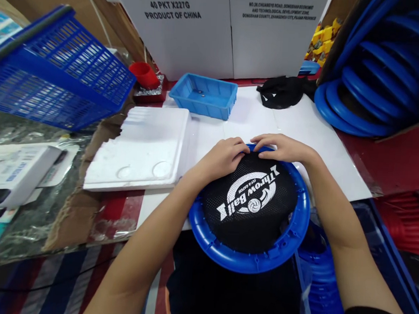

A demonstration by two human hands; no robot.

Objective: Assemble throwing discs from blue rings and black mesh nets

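The left hand sits just left of the frame's centre, fingers curled and pressing down on the far edge of a black mesh net. The right hand lies just beside it to the right, fingers bent flat over the same edge, so the two sets of fingertips almost meet at the top of the net. Neither hand closes around anything; both pinch or press the cloth where it meets the blue ring.

The net, printed with white "Throw Ball" lettering, covers the middle of the ring, which rests at lower centre, its near part hanging over the table edge toward the person.

Under the ring's far side lies a white sheet. Left of the hands is a white foam tray. Above them, at upper centre, stands a small blue bin, with a red cup to its left. A blue basket tilts in the upper left, a stack of blue rings fills the upper right, and a black cloth lies near it.
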